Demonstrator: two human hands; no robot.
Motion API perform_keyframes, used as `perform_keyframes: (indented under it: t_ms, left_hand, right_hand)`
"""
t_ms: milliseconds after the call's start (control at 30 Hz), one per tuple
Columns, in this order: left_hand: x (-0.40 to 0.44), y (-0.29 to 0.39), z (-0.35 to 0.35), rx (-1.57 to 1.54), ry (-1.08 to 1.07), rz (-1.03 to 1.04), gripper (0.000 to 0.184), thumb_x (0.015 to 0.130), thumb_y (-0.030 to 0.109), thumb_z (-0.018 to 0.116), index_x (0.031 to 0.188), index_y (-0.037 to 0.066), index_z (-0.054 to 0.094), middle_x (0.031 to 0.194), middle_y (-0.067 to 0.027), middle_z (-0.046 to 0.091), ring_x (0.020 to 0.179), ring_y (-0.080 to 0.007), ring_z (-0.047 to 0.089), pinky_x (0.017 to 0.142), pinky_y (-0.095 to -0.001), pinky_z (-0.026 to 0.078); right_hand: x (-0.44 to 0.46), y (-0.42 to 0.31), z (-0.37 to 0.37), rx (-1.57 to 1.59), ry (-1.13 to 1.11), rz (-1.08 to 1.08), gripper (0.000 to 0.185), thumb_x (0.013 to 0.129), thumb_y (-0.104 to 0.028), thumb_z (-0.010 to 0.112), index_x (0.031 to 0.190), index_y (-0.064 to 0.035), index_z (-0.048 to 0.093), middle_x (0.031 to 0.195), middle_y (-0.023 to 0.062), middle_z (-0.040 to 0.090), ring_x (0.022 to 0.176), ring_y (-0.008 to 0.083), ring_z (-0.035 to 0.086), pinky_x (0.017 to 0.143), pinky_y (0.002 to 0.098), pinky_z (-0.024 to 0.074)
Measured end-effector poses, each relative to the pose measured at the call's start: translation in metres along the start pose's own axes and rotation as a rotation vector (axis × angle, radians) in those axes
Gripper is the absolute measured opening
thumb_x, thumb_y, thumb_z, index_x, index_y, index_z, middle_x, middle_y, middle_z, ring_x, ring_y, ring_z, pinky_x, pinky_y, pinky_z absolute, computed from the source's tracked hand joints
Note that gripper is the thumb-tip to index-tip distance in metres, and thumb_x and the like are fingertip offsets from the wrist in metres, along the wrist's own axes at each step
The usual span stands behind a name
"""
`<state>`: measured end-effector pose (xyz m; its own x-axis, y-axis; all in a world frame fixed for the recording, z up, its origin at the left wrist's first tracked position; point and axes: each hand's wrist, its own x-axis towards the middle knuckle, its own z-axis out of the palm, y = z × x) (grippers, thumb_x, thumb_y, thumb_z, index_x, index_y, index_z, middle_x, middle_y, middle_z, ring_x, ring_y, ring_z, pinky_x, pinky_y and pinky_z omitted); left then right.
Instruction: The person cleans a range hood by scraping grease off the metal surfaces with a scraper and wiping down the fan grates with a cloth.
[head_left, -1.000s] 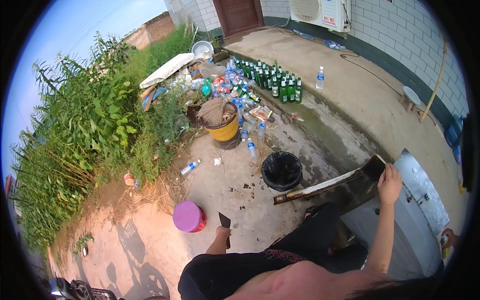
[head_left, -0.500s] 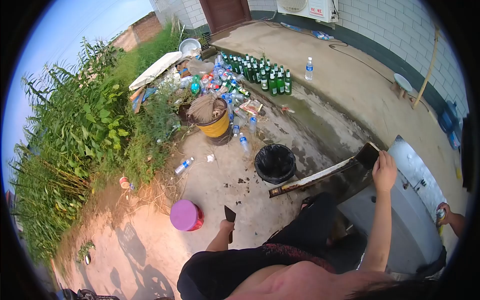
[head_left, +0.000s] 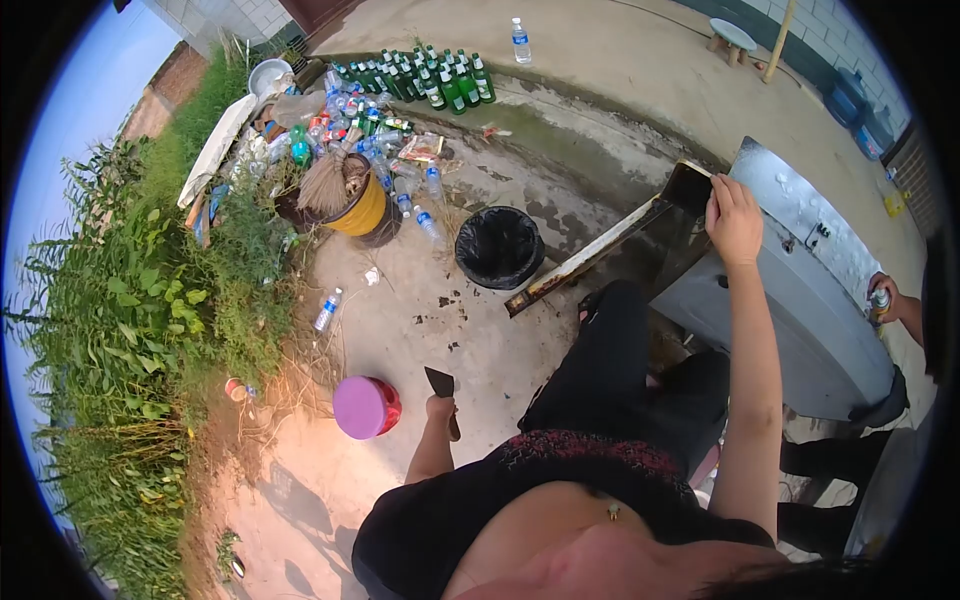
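Observation:
My left hand (head_left: 440, 409) is wrapped round the handle of a scraper (head_left: 439, 381), its flat dark blade pointing up and away from me. Out to the right, my right hand (head_left: 735, 218) grips the upper end of a long, rusty, grease-stained metal panel (head_left: 590, 255), whose far end slants down to the left. Just beside that hand is a large grey metal appliance (head_left: 790, 300) with a shiny sheet-metal face. A co-worker's hand (head_left: 888, 298) holds a small can (head_left: 879, 300) at the appliance's right edge.
A black-lined bin (head_left: 499, 247) stands ahead of me, and a pink-lidded tub (head_left: 366, 407) is at the left. Farther off are a yellow bucket (head_left: 362, 208), scattered plastic bottles (head_left: 427, 223) and green glass bottles (head_left: 452, 92). A low stool (head_left: 733, 35) stands near the wall.
The view has turned to the right and down, so surroundings appear farther left and higher. More of the co-worker shows. Both my hands keep their holds.

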<state>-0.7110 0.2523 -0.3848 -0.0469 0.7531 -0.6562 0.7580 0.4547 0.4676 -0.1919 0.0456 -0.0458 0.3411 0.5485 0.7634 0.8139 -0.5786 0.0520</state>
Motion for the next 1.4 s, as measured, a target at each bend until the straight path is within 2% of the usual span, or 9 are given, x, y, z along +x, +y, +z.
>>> perform_keyframes:
  t_ms: [67, 467, 867, 1067, 1100, 1233, 1267, 1300, 1400]
  left_hand:
    - [0.018, -0.011, 0.006, -0.009, -0.020, 0.015, 0.013, 0.067, 0.004, 0.047, 0.070, -0.002, 0.057, 0.059, -0.0119, 0.058, 0.052, -0.0218, 0.060, 0.049, -0.0321, 0.047]
    - [-0.010, 0.014, 0.002, -0.012, 0.001, 0.018, 0.012, 0.067, 0.005, 0.048, 0.070, -0.003, 0.057, 0.059, -0.0118, 0.058, 0.051, -0.0216, 0.060, 0.049, -0.0328, 0.048]
    - [0.002, 0.003, 0.009, -0.060, -0.042, -0.021, 0.011, 0.068, 0.002, 0.044, 0.067, -0.002, 0.054, 0.057, -0.0102, 0.055, 0.049, -0.0209, 0.057, 0.048, -0.0314, 0.046]
    - [-0.003, 0.015, 0.009, -0.070, -0.070, -0.005, 0.010, 0.070, 0.007, 0.050, 0.066, -0.001, 0.054, 0.056, -0.0097, 0.054, 0.050, -0.0197, 0.056, 0.048, -0.0317, 0.045]
    - [-0.002, 0.019, 0.011, -0.072, -0.086, 0.004, 0.009, 0.071, 0.006, 0.055, 0.071, -0.003, 0.054, 0.059, -0.0096, 0.053, 0.049, -0.0210, 0.054, 0.046, -0.0327, 0.044]
    - [0.004, 0.057, 0.033, -0.603, -0.281, -0.104, 0.006, 0.075, 0.002, 0.052, 0.070, 0.000, 0.049, 0.059, -0.0089, 0.050, 0.052, -0.0205, 0.051, 0.048, -0.0322, 0.045]
    - [0.002, 0.073, 0.040, -0.682, -0.343, -0.090, 0.005, 0.073, -0.001, 0.053, 0.073, -0.001, 0.048, 0.060, -0.0089, 0.051, 0.051, -0.0204, 0.052, 0.049, -0.0304, 0.046]
    - [0.007, 0.087, 0.049, -0.741, -0.463, -0.055, 0.004, 0.076, 0.000, 0.052, 0.074, 0.000, 0.048, 0.059, -0.0074, 0.050, 0.051, -0.0189, 0.050, 0.049, -0.0281, 0.045]
    - [-0.036, 0.158, 0.069, -0.864, -0.590, -0.086, 0.007, 0.082, 0.008, 0.050, 0.077, 0.003, 0.048, 0.061, -0.0034, 0.049, 0.053, -0.0136, 0.049, 0.050, -0.0250, 0.044]
  right_hand:
    - [0.000, -0.001, 0.001, -0.006, -0.002, 0.003, 0.019, 0.072, -0.009, 0.057, 0.091, -0.0053, 0.058, 0.093, 0.0059, 0.058, 0.085, 0.0222, 0.055, 0.074, 0.0323, 0.0451]
    - [0.001, 0.000, 0.000, -0.002, 0.004, -0.015, 0.019, 0.072, -0.009, 0.057, 0.091, -0.0051, 0.059, 0.092, 0.0065, 0.058, 0.084, 0.0230, 0.055, 0.074, 0.0326, 0.0452]
    - [0.000, 0.001, 0.001, 0.036, 0.007, -0.009, 0.021, 0.070, -0.009, 0.057, 0.090, -0.0046, 0.058, 0.093, 0.0066, 0.057, 0.085, 0.0235, 0.054, 0.075, 0.0331, 0.0441]
    - [-0.004, 0.005, 0.003, 0.027, 0.006, -0.013, 0.020, 0.070, -0.008, 0.057, 0.090, -0.0046, 0.057, 0.092, 0.0070, 0.057, 0.087, 0.0225, 0.053, 0.075, 0.0327, 0.0439]
    - [-0.004, 0.005, 0.004, 0.022, 0.008, -0.018, 0.022, 0.069, -0.009, 0.058, 0.090, -0.0049, 0.056, 0.092, 0.0068, 0.057, 0.088, 0.0225, 0.053, 0.075, 0.0328, 0.0439]
    - [-0.004, 0.006, 0.004, 0.037, 0.011, -0.022, 0.023, 0.068, -0.009, 0.058, 0.090, -0.0047, 0.056, 0.092, 0.0074, 0.056, 0.086, 0.0228, 0.053, 0.075, 0.0327, 0.0438]
    - [-0.004, 0.006, 0.003, 0.045, 0.012, -0.023, 0.023, 0.068, -0.009, 0.059, 0.090, -0.0046, 0.056, 0.092, 0.0074, 0.056, 0.086, 0.0227, 0.053, 0.075, 0.0326, 0.0438]
    - [-0.004, 0.006, 0.002, 0.051, 0.013, -0.024, 0.023, 0.068, -0.009, 0.059, 0.090, -0.0046, 0.056, 0.092, 0.0074, 0.056, 0.086, 0.0225, 0.053, 0.075, 0.0325, 0.0438]
    - [-0.006, 0.008, 0.003, 0.065, 0.019, -0.019, 0.022, 0.068, -0.010, 0.059, 0.089, -0.0047, 0.056, 0.091, 0.0072, 0.056, 0.086, 0.0221, 0.053, 0.075, 0.0326, 0.0435]
